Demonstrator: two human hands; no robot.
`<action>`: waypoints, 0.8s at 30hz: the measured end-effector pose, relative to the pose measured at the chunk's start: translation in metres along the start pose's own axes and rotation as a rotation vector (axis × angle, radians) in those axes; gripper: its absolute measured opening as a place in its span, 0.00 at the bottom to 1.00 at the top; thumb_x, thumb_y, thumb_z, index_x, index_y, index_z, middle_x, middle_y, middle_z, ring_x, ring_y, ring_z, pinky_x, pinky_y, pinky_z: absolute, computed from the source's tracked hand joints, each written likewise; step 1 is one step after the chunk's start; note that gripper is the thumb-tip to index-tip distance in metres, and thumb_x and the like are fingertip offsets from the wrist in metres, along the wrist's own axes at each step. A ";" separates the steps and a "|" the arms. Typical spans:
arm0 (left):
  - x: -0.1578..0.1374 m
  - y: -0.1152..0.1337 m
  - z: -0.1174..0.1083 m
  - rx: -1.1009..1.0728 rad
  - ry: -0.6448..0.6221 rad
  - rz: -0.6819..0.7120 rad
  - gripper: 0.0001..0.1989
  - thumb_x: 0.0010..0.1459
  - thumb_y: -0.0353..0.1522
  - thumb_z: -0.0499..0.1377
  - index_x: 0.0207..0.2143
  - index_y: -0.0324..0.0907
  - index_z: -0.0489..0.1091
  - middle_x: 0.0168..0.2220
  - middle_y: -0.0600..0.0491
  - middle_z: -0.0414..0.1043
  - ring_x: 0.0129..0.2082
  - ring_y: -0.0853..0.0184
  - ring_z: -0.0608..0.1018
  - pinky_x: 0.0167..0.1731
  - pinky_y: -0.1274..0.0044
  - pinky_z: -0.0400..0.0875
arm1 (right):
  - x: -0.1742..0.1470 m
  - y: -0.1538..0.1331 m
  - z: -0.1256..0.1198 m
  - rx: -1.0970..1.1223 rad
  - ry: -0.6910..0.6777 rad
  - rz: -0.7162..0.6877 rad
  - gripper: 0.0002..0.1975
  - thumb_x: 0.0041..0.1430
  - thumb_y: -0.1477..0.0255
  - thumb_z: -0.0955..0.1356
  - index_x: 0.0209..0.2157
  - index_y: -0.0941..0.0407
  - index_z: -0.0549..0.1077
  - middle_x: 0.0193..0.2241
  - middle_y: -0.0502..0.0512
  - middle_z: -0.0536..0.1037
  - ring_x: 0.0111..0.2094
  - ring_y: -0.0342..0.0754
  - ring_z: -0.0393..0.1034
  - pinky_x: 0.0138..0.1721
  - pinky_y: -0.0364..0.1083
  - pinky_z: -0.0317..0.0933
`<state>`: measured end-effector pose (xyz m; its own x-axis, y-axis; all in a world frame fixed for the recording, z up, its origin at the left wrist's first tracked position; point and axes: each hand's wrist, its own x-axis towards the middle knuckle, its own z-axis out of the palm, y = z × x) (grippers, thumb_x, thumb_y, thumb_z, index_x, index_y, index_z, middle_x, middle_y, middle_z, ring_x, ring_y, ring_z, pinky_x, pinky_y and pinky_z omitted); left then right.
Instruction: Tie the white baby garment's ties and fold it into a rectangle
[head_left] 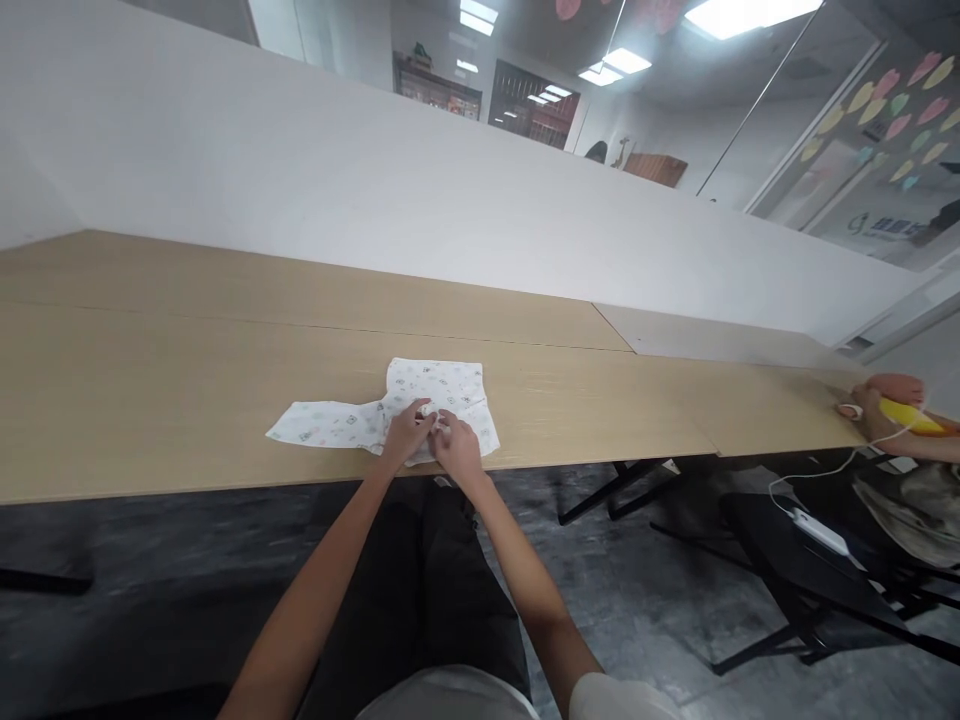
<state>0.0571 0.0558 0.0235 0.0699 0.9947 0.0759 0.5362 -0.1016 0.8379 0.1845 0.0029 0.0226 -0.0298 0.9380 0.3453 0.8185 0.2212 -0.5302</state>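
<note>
A small white garment with a scattered print [436, 378] lies on the wooden table near its front edge. One long part, like a sleeve or leg, stretches out flat to the left. My left hand [407, 432] is over the garment's middle, its fingers pinching a bunched bit of the fabric. Close against it, my right hand [457, 445] has its fingertips closed on the same gathered spot. The exact detail between the fingertips, perhaps a fastening, is too small to make out.
The light wooden table [187, 370] runs along a white wall [337, 190] with glass above. At the far right another person's hand [871, 408] is near a yellow object [911, 416]. A black chair [787, 550] holds a white power strip [821, 531] with a cable.
</note>
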 end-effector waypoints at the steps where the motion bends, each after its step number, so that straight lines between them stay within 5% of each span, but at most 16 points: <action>1: 0.001 0.001 0.001 -0.009 -0.013 -0.013 0.22 0.56 0.40 0.54 0.49 0.40 0.73 0.34 0.50 0.79 0.35 0.62 0.80 0.40 0.73 0.72 | -0.002 0.006 -0.006 -0.013 0.025 0.009 0.20 0.63 0.75 0.61 0.56 0.59 0.67 0.47 0.61 0.78 0.49 0.51 0.72 0.52 0.47 0.63; 6: 0.004 0.007 0.002 0.010 0.024 -0.022 0.22 0.54 0.46 0.56 0.41 0.39 0.76 0.33 0.49 0.79 0.33 0.61 0.80 0.38 0.73 0.72 | -0.004 0.041 -0.027 -0.129 0.028 0.039 0.21 0.65 0.75 0.59 0.56 0.63 0.68 0.56 0.68 0.71 0.59 0.54 0.63 0.61 0.52 0.55; 10: 0.007 0.008 0.000 0.074 0.049 0.010 0.20 0.54 0.37 0.55 0.48 0.40 0.74 0.36 0.51 0.79 0.32 0.63 0.79 0.40 0.72 0.72 | -0.007 0.055 -0.026 -0.222 -0.091 0.031 0.24 0.67 0.70 0.59 0.60 0.66 0.63 0.62 0.71 0.62 0.65 0.56 0.53 0.64 0.57 0.47; 13: 0.007 0.001 -0.002 0.160 0.052 0.085 0.21 0.53 0.32 0.53 0.48 0.41 0.74 0.42 0.50 0.79 0.41 0.61 0.79 0.47 0.70 0.70 | -0.010 0.056 -0.024 -0.255 -0.137 0.036 0.25 0.68 0.68 0.58 0.62 0.65 0.61 0.65 0.70 0.58 0.67 0.57 0.50 0.65 0.58 0.43; 17: 0.004 -0.014 -0.001 0.282 0.067 0.197 0.19 0.53 0.31 0.53 0.46 0.39 0.75 0.48 0.46 0.76 0.52 0.58 0.75 0.56 0.69 0.66 | -0.012 0.055 -0.026 -0.260 -0.181 0.036 0.25 0.69 0.68 0.57 0.63 0.65 0.60 0.65 0.68 0.57 0.68 0.56 0.48 0.66 0.58 0.40; 24: -0.004 -0.026 0.007 0.443 0.079 0.271 0.18 0.57 0.31 0.50 0.44 0.39 0.75 0.50 0.42 0.71 0.49 0.57 0.75 0.50 0.67 0.71 | 0.005 0.060 -0.038 -0.234 -0.192 0.048 0.23 0.70 0.69 0.56 0.61 0.64 0.64 0.63 0.66 0.63 0.65 0.52 0.54 0.66 0.54 0.44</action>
<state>0.0489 0.0548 -0.0029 0.2010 0.9283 0.3128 0.8135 -0.3360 0.4747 0.2550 0.0106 0.0223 -0.0770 0.9842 0.1596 0.9309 0.1283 -0.3419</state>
